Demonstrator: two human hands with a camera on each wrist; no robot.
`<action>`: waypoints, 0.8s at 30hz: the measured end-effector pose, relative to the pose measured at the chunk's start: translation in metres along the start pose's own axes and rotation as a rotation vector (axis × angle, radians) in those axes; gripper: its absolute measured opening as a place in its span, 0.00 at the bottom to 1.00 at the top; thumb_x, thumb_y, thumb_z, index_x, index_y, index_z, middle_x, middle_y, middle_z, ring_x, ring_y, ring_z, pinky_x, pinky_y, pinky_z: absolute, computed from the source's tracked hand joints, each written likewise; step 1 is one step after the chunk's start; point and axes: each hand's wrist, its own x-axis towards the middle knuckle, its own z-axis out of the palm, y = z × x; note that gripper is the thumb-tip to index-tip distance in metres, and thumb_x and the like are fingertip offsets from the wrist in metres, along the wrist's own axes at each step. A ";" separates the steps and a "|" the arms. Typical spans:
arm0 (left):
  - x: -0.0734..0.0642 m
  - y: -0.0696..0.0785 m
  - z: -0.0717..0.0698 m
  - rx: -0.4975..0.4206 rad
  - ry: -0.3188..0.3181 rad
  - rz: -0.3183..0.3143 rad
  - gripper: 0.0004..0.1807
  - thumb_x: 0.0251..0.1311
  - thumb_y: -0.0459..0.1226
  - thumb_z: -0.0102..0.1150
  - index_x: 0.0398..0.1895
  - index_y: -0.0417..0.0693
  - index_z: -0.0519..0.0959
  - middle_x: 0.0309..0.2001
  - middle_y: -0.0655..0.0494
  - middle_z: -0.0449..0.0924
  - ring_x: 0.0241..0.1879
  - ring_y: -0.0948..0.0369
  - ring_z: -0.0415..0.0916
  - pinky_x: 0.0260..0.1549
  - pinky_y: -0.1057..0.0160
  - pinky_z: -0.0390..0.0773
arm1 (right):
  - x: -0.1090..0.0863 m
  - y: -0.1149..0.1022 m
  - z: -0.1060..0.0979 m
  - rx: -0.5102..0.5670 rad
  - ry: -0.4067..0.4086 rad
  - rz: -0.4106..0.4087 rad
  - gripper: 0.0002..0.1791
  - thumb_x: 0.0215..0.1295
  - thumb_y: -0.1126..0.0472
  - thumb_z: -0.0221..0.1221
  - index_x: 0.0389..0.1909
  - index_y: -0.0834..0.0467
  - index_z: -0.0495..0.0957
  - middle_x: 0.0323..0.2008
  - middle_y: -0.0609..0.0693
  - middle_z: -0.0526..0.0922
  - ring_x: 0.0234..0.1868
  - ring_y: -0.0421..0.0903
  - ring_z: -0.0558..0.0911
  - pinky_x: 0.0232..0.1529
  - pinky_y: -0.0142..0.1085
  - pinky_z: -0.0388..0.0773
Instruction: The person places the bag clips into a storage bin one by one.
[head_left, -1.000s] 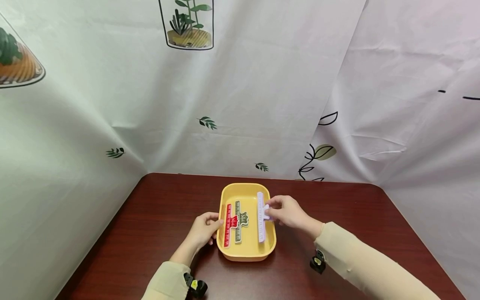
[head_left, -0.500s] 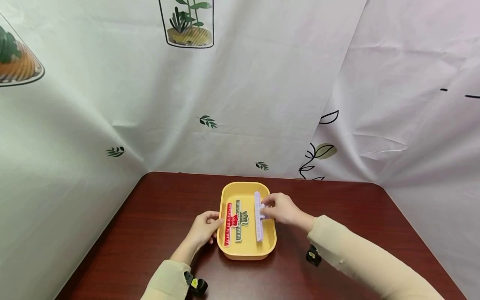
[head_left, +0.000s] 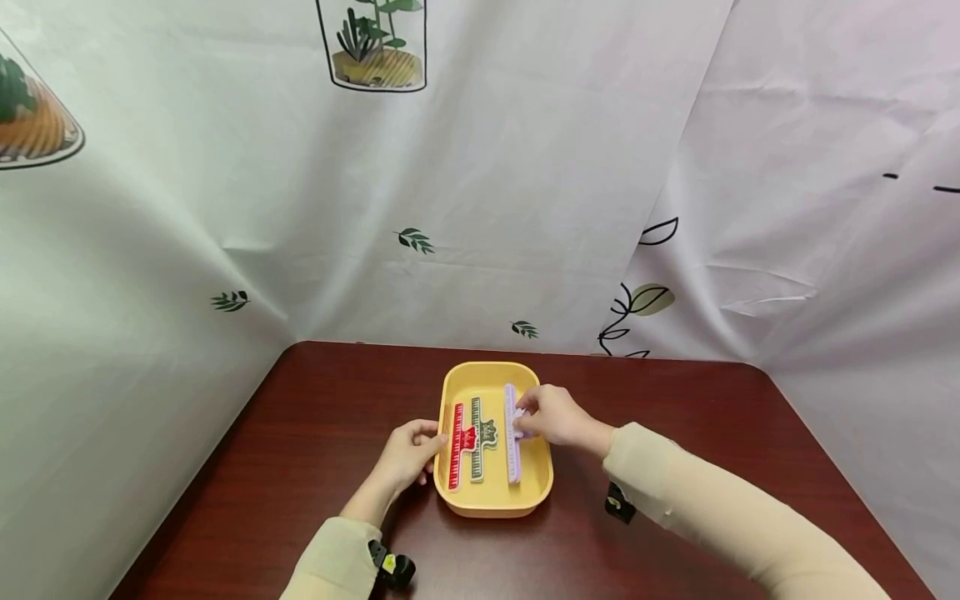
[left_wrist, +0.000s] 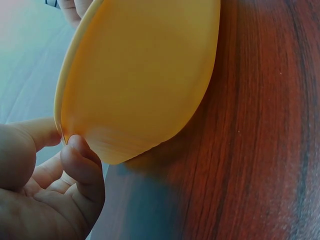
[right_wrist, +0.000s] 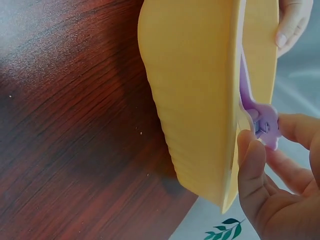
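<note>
A yellow tray (head_left: 491, 504) stands on the table, and my left hand (head_left: 408, 457) pinches its left rim between thumb and fingers; the left wrist view shows that pinch on the tray wall (left_wrist: 145, 75). At the tray's right side, my right hand (head_left: 558, 417) holds a long purple clip (head_left: 512, 450) by its shaped handle. In the right wrist view the purple clip's handle (right_wrist: 265, 125) with its spring sits between thumb and fingers. Inside the tray lie a red clip (head_left: 455, 458) and a dark green clip (head_left: 476, 462), side by side at the left.
The dark red-brown wooden table (head_left: 345, 392) extends around the tray. White cloth (head_left: 480, 183) printed with leaves and plant jars hangs behind the table and at both sides. Each wrist carries a small black camera, such as the left wrist camera (head_left: 396, 572).
My right hand has carried the purple clip a little to the left, over the tray and nearer the green clip. The left hand stays on the rim.
</note>
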 end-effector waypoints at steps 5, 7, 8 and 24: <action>0.000 -0.001 0.000 0.000 -0.001 0.001 0.17 0.61 0.34 0.58 0.51 0.33 0.73 0.19 0.54 0.71 0.14 0.64 0.66 0.09 0.69 0.67 | 0.001 -0.002 0.002 -0.028 -0.013 0.001 0.12 0.53 0.64 0.67 0.38 0.64 0.80 0.27 0.49 0.78 0.23 0.40 0.76 0.22 0.29 0.73; 0.000 -0.001 0.000 -0.001 -0.002 0.000 0.17 0.61 0.34 0.58 0.51 0.34 0.73 0.19 0.55 0.71 0.14 0.64 0.66 0.09 0.69 0.67 | 0.002 -0.003 0.003 -0.036 -0.017 0.001 0.12 0.53 0.64 0.67 0.38 0.64 0.80 0.26 0.49 0.78 0.23 0.40 0.76 0.23 0.30 0.74; 0.000 -0.001 0.000 -0.002 -0.002 0.000 0.17 0.61 0.34 0.58 0.51 0.33 0.73 0.19 0.55 0.71 0.14 0.64 0.66 0.09 0.69 0.67 | 0.002 -0.003 0.004 -0.043 -0.018 -0.002 0.12 0.53 0.63 0.67 0.37 0.64 0.80 0.26 0.49 0.78 0.23 0.40 0.76 0.23 0.29 0.74; 0.001 -0.002 -0.001 -0.004 -0.001 0.010 0.17 0.61 0.35 0.58 0.50 0.34 0.74 0.18 0.55 0.70 0.13 0.64 0.65 0.09 0.69 0.66 | 0.007 -0.010 0.012 -0.124 -0.065 -0.008 0.10 0.52 0.63 0.67 0.34 0.63 0.80 0.24 0.49 0.79 0.17 0.38 0.74 0.16 0.27 0.72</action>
